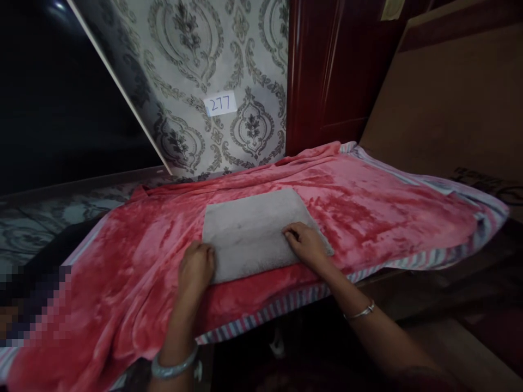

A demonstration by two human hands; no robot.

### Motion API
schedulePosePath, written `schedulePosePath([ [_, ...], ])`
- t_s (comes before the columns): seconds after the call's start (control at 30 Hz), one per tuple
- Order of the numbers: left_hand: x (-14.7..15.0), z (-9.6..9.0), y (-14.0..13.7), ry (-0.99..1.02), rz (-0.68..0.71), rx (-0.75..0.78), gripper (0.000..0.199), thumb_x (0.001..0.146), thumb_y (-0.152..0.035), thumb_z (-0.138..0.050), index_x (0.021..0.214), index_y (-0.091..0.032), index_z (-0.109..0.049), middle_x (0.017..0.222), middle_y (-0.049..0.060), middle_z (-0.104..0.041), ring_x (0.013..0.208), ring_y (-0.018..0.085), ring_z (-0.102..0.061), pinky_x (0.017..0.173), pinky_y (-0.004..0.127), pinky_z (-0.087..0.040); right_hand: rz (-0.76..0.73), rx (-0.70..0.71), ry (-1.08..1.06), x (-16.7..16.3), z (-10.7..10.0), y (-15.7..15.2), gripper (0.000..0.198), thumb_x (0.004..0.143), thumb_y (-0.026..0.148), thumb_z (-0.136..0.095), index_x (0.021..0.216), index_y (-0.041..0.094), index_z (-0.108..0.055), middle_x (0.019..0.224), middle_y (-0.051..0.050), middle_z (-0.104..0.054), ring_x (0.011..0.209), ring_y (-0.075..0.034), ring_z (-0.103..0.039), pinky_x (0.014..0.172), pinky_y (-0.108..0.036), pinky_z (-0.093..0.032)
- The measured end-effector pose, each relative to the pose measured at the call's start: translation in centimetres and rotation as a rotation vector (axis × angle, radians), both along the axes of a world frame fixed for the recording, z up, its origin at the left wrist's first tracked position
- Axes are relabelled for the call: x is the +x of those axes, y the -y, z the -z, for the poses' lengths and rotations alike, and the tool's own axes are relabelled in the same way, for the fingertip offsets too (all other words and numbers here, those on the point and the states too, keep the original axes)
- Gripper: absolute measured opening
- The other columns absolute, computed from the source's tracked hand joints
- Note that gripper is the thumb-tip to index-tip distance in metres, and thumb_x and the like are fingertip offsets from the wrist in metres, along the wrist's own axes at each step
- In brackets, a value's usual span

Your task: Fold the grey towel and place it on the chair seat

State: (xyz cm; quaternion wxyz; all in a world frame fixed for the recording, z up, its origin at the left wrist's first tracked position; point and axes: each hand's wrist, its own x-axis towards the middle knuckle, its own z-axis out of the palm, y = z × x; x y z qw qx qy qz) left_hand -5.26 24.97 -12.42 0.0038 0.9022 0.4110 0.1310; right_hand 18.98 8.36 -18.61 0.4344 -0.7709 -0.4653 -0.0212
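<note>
From the head camera: a small grey towel [255, 231] lying flat on a pink fuzzy blanket [388, 212], near the front edge. Looks folded already into a neat, thick rectangle, with smooth top and straight sides, so most of the folding seems done; maybe one more fold or a last pat left, hard to say. Left hand [196, 269] curled at the near left corner, fingers pinching the towel's edge. Right hand [306, 245] resting on the near right part, fingers bent and pressing down on the cloth, maybe nipping it too; cannot tell for sure. Towel soft and a bit fluffy, plain grey, with a few faint darker smudges. Behind it, patterned wallpaper [196, 65] with a little white label [220, 103] reading 277, and a dark red door [327, 71].
</note>
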Motion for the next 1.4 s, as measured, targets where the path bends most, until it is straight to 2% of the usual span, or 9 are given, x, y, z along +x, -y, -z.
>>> schedulePosePath([
  [0.1, -0.1, -0.9, -0.3, 0.030, -0.055, 0.020, 0.033, 0.093, -0.023, -0.040, 0.092, -0.015, -0.072, 0.097, 0.013, -0.066, 0.094, 0.025, -0.062, 0.087, 0.036, -0.048, 0.003, -0.009, -0.007, 0.1, -0.1, 0.0, 0.019, 0.085, 0.016, -0.053, 0.090, 0.020, -0.072, 0.093, -0.006, -0.072, 0.087, -0.020, -0.064, 0.078, -0.030, -0.047],
  [0.27, 6.8, -1.5, 2.9, 0.195, 0.407, -0.133, 0.025, 0.091, -0.017, -0.046, 0.101, -0.017, -0.069, 0.100, 0.009, -0.066, 0.101, 0.021, -0.061, 0.092, 0.032, -0.047, -0.037, 0.053, 0.013, 1.4, -2.4, -0.9, 0.026, 0.089, 0.018, -0.048, 0.097, 0.020, -0.073, 0.096, -0.006, -0.074, 0.089, -0.020, -0.066, 0.081, -0.032, -0.050],
  [0.37, 11.0, -1.1, 5.0, 0.134, 0.510, -0.184, 0.024, 0.092, -0.016, -0.047, 0.100, -0.016, -0.070, 0.102, 0.010, -0.065, 0.100, 0.021, -0.061, 0.091, 0.032, -0.048, -0.047, 0.043, 0.164, 1.9, -3.1, -2.0, 0.032, 0.091, 0.020, -0.049, 0.114, 0.019, -0.070, 0.116, -0.010, -0.070, 0.110, -0.022, -0.062, 0.098, -0.037, -0.046],
  [0.5, 12.0, 0.2, 5.7, -0.012, 0.425, -0.143, 0.023, 0.092, -0.014, -0.047, 0.102, -0.015, -0.068, 0.108, 0.012, -0.064, 0.104, 0.024, -0.060, 0.093, 0.036, -0.047, -0.055, -0.166, 0.286, 1.5, -1.6, -2.8, 0.043, 0.092, 0.022, -0.053, 0.134, 0.020, -0.061, 0.146, -0.012, -0.053, 0.136, -0.029, -0.045, 0.113, -0.049, -0.033],
  [0.8, 2.2, -1.8, -1.2, -0.025, -0.028, -0.047, 0.028, 0.092, -0.017, -0.041, 0.083, -0.011, -0.066, 0.094, 0.017, -0.062, 0.093, 0.032, -0.063, 0.084, 0.046, -0.048, -0.038, -0.246, 0.302, 1.3, -0.5, -2.7, 0.045, 0.095, 0.026, -0.048, 0.139, 0.021, -0.057, 0.150, -0.012, -0.049, 0.139, -0.030, -0.041, 0.114, -0.052, -0.030],
  [0.93, 5.2, -2.4, 0.0, 0.071, 0.134, -0.038, 0.021, 0.090, -0.013, -0.048, 0.099, -0.016, -0.067, 0.106, 0.012, -0.064, 0.107, 0.025, -0.060, 0.095, 0.038, -0.047, -0.025, -0.304, 0.342, 1.1, -0.8, -2.6, 0.047, 0.098, 0.028, -0.042, 0.143, 0.020, -0.054, 0.152, -0.011, -0.046, 0.141, -0.029, -0.039, 0.114, -0.049, -0.030],
  [1.03, 9.1, -1.4, 1.9, 0.075, 0.376, -0.083, 0.022, 0.088, -0.013, -0.055, 0.107, -0.019, -0.066, 0.111, 0.007, -0.062, 0.111, 0.020, -0.057, 0.098, 0.031, -0.046, -0.020, -0.347, 0.367, 0.9, -1.0, -2.5, 0.048, 0.099, 0.029, -0.040, 0.144, 0.020, -0.052, 0.154, -0.010, -0.044, 0.142, -0.028, -0.037, 0.115, -0.048, -0.030],
  [1.13, 10.6, -0.1, 2.4, 0.010, 0.414, -0.080, 0.022, 0.089, -0.014, -0.054, 0.107, -0.018, -0.066, 0.112, 0.009, -0.062, 0.106, 0.023, -0.056, 0.094, 0.036, -0.046, -0.018, -0.362, 0.373, 1.0, -1.0, -2.4, 0.048, 0.099, 0.030, -0.040, 0.145, 0.021, -0.052, 0.155, -0.009, -0.042, 0.142, -0.029, -0.037, 0.114, -0.048, -0.030],
  [1.4, 3.2, -1.5, -2.1, -0.125, -0.083, 0.095, 0.030, 0.093, -0.015, -0.039, 0.099, -0.009, -0.068, 0.105, 0.019, -0.065, 0.098, 0.032, -0.061, 0.083, 0.043, -0.047, -0.028, -0.345, 0.362, 1.1, -0.9, -2.5, 0.048, 0.098, 0.028, -0.042, 0.144, 0.020, -0.053, 0.153, -0.009, -0.045, 0.141, -0.028, -0.038, 0.114, -0.047, -0.031],
])
